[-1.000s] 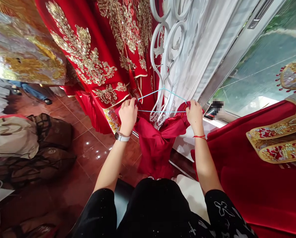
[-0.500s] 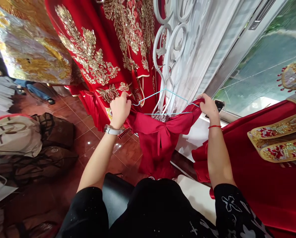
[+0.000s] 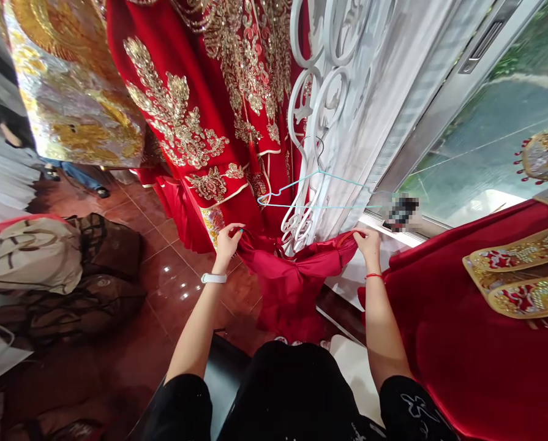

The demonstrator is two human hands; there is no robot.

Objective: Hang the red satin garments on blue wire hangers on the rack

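Note:
A dark red dress (image 3: 294, 306) with a folded, knotted top edge hangs stretched between my two hands. My left hand (image 3: 228, 242) pinches one upper corner of it, and my right hand (image 3: 368, 244) pinches the other. Above the dress, a light blue wire hanger (image 3: 319, 173) hangs by its hook from a white scrollwork metal stand (image 3: 301, 116). The hanger is apart from the fabric. The lower part of the dress drops toward my feet.
Red garments with gold embroidery (image 3: 182, 116) hang at the back left, beside a gold and silver one (image 3: 81, 104). Bags (image 3: 39, 254) lie on the tiled floor at left. A window (image 3: 494, 141) and red embroidered cloth (image 3: 476, 294) are at right. Another person's legs (image 3: 83, 176) show far left.
The dress has come off the hanger and moved down toward me with both hands. The hanger, now bare, stays hooked on the white stand.

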